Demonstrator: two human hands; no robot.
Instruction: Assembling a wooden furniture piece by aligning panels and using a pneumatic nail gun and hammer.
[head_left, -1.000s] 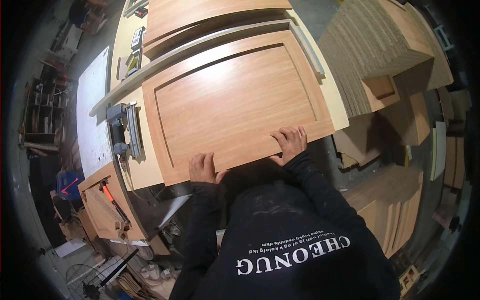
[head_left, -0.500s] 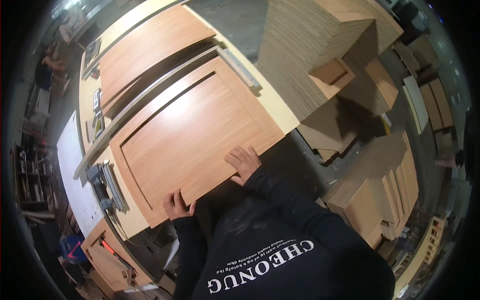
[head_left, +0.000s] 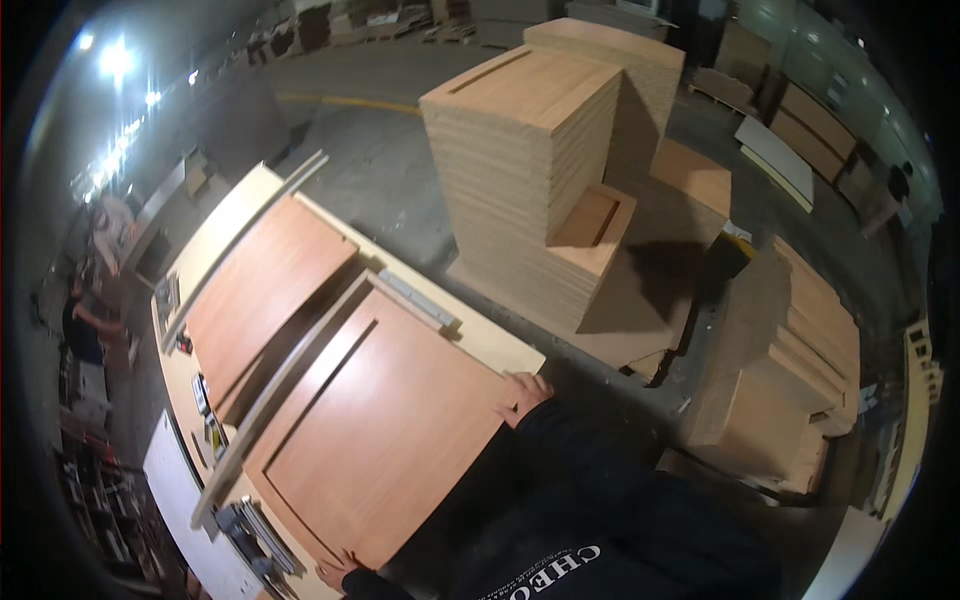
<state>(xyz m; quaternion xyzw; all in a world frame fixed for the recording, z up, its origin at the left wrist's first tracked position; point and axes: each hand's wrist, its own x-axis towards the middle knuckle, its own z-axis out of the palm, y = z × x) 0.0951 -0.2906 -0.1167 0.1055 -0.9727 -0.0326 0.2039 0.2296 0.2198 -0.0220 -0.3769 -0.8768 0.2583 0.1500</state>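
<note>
A large brown wooden cabinet door panel [head_left: 385, 430] with a recessed centre lies flat on a pale workbench [head_left: 470, 335]. My right hand [head_left: 525, 393] grips the panel's near right corner. My left hand [head_left: 340, 570] holds its near left corner, at the bottom of the picture. My dark sleeves and torso fill the lower middle. A second, similar panel [head_left: 265, 290] lies farther along the bench, with a long grey bar [head_left: 285, 385] between the two.
Tall stacks of wooden panels [head_left: 530, 170] stand on the concrete floor to the right, with lower stacks [head_left: 790, 370] beyond. Small tools [head_left: 250, 525] lie at the bench's left edge. A person [head_left: 85, 320] stands far left.
The view has swung to the right, so the bench and panel now sit lower left and the stacks fill the centre. Both hands have stayed on the panel's near edge, now farther apart.
</note>
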